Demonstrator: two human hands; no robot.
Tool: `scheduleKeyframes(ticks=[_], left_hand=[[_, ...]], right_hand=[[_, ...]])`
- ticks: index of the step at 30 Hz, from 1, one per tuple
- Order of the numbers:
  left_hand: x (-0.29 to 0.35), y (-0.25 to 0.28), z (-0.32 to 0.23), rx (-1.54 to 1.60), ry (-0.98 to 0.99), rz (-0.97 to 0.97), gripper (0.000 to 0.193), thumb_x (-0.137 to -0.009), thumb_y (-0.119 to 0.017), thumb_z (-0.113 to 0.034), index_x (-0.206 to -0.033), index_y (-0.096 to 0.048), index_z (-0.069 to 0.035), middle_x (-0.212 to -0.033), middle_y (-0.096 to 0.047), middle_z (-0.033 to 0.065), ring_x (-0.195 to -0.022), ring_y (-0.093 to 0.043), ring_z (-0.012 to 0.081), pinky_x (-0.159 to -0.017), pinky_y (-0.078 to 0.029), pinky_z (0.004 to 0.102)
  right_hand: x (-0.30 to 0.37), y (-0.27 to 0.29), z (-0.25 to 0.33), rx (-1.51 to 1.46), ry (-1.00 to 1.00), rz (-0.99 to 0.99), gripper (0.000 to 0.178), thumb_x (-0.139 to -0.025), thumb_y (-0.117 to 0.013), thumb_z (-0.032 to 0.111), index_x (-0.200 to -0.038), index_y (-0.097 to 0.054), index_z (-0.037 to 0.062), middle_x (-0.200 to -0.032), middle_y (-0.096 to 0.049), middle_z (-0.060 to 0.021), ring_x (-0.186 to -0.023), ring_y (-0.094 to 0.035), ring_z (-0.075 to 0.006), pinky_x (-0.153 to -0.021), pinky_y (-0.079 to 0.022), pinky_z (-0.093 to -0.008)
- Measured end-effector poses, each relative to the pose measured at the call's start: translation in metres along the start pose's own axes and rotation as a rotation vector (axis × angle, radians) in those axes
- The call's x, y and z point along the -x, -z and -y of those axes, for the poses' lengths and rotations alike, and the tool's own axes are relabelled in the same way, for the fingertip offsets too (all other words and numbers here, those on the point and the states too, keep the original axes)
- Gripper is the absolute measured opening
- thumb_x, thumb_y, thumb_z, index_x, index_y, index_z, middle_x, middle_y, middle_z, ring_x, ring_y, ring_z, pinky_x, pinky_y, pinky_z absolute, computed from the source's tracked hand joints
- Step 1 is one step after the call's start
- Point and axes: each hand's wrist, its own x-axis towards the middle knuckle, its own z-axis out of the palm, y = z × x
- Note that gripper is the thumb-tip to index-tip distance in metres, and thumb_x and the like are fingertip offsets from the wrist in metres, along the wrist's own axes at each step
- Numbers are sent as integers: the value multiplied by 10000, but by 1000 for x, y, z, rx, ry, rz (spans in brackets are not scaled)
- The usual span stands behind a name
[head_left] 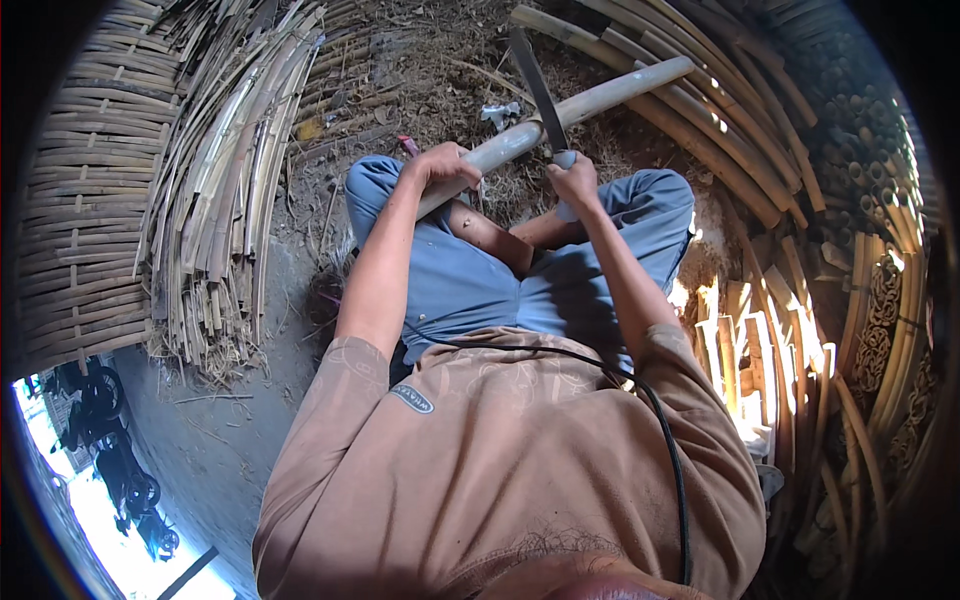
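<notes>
A pale bamboo pole (pixel 622 88) slants across in front of my crossed legs, its near end by my left knee. My left hand (pixel 447 166) is closed around it near that end. In my right hand (pixel 573 182) is the handle of a long, dark-bladed machete (pixel 535 82). Its blade crosses over the pole, tip pointing away and to the left; whether the edge touches the bamboo I cannot tell. Just beyond my left hand lies a small red item (pixel 408 146), and a crumpled whitish scrap (pixel 500 115) sits on the ground beside the pole.
Long bundled bamboo strips (pixel 222 170) and a woven bamboo panel (pixel 95 200) lie left. Thick poles (pixel 715 140) stretch across the far right. Cut bamboo pieces (pixel 755 360) stand by my right side, near stacked tubes (pixel 865 170). A black cable (pixel 668 440) runs over my shirt.
</notes>
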Motion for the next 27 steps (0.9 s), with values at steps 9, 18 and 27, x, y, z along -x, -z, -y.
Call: scheduleKeyframes(ticks=[9, 18, 27], left_hand=[[13, 4, 18, 11, 28, -5, 489, -589, -859, -341, -981, -784, -59, -881, -750, 71, -808, -676, 186, -750, -517, 337], [7, 6, 26, -48, 79, 7, 501, -590, -857, -347, -987, -782, -50, -876, -761, 74, -805, -698, 184, -751, -533, 332], [-4, -5, 6, -36, 9, 0, 409, -648, -843, -277, -984, -775, -53, -860, -746, 51, -785, -679, 165, -755, -525, 318]], right_hand=[[24, 23, 7, 23, 167, 171, 222, -807, -714, 130, -996, -687, 16, -766, -707, -149, -660, -712, -235, -630, -572, -395], [65, -14, 0, -14, 199, 163, 239, -792, -712, 165, -965, -686, 2, -849, -733, -205, -793, -740, -325, -733, -574, -427], [16, -1, -4, -40, 20, -40, 291, -813, -721, 190, -1018, -681, -13, -819, -724, -172, -725, -721, -286, -660, -575, -410]])
